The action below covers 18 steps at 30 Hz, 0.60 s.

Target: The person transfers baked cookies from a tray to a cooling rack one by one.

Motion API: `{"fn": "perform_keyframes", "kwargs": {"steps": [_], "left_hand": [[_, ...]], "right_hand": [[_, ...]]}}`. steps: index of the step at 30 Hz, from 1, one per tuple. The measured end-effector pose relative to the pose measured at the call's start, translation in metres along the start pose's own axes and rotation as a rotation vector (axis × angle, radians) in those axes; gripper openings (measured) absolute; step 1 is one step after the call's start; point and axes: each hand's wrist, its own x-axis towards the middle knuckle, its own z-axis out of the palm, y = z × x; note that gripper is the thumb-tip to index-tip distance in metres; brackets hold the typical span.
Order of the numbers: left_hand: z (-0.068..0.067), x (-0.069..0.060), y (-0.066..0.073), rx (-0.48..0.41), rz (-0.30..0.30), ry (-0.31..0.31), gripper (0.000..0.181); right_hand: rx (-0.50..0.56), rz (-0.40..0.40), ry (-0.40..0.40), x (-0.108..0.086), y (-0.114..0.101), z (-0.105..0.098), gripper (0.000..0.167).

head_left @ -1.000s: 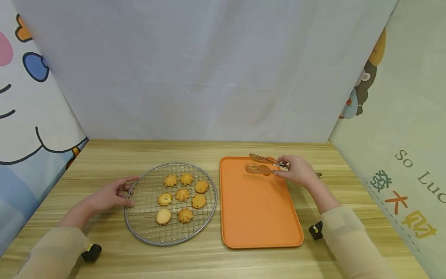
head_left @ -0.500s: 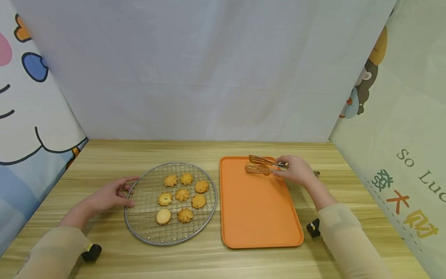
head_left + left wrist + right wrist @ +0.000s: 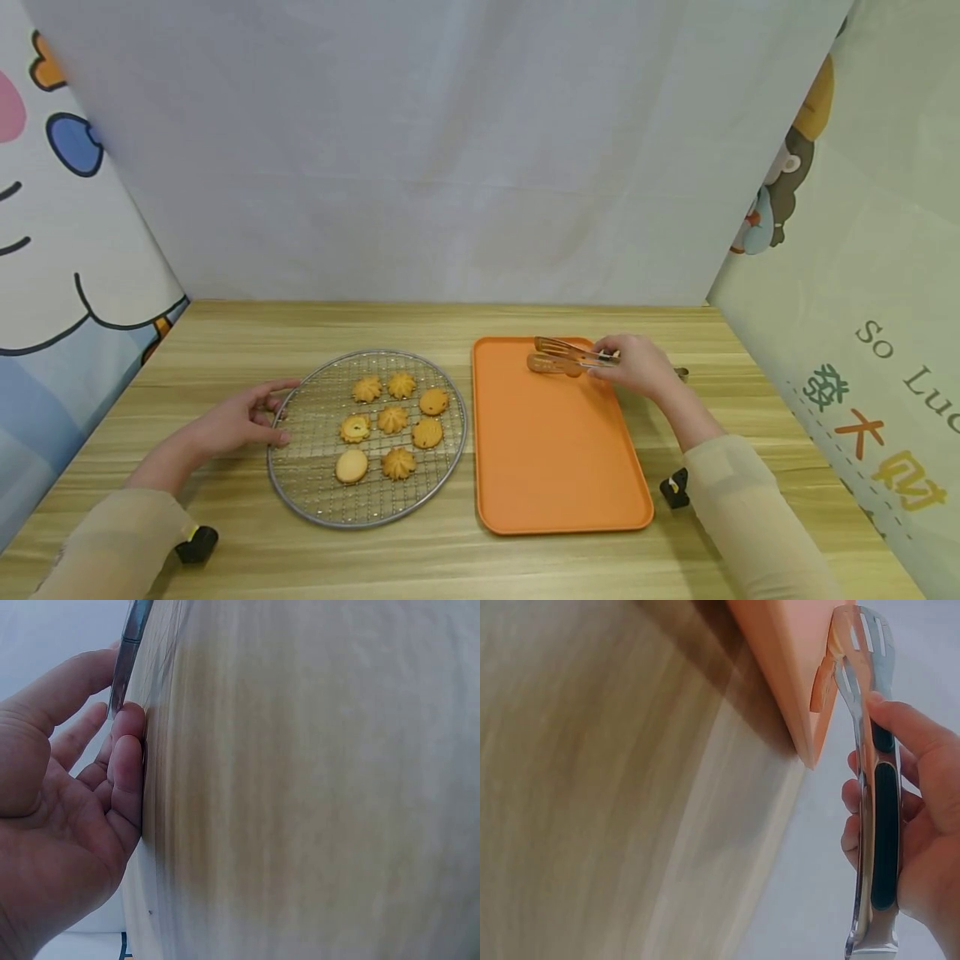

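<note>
My left hand (image 3: 234,419) holds the left rim of a round wire cooling rack (image 3: 307,492); in the left wrist view the thumb lies over the metal rim (image 3: 129,656) and curled fingers are below it. Several cookies (image 3: 392,419) lie on the rack, some star-shaped, some round. At the back right corner of an orange tray (image 3: 558,467), my right hand (image 3: 636,364) grips metal tongs (image 3: 883,832) with dark handle grips. Their slotted ends are apart, low over the tray. One round cookie (image 3: 822,686) sits on the tray by them, partly covered in the head view.
The rack and tray stand side by side on a wood-grain table (image 3: 420,562), a narrow gap between them. A pale curtain (image 3: 450,167) hangs behind, and printed panels (image 3: 862,292) flank both sides.
The upper arm of the tongs has come down closer to the lower one, covering more of the tray's cookie. The right hand has shifted slightly left; the left hand stays put.
</note>
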Motion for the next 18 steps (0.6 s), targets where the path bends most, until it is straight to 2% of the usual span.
{"fn": "perform_keyframes", "kwargs": {"steps": [18], "left_hand": [[-0.0003,0.0011,-0.0012,0.002,-0.006,0.004,0.09]], "right_hand": [[0.055,0.006,-0.022,0.0022,0.0045,0.0021,0.035]]}}
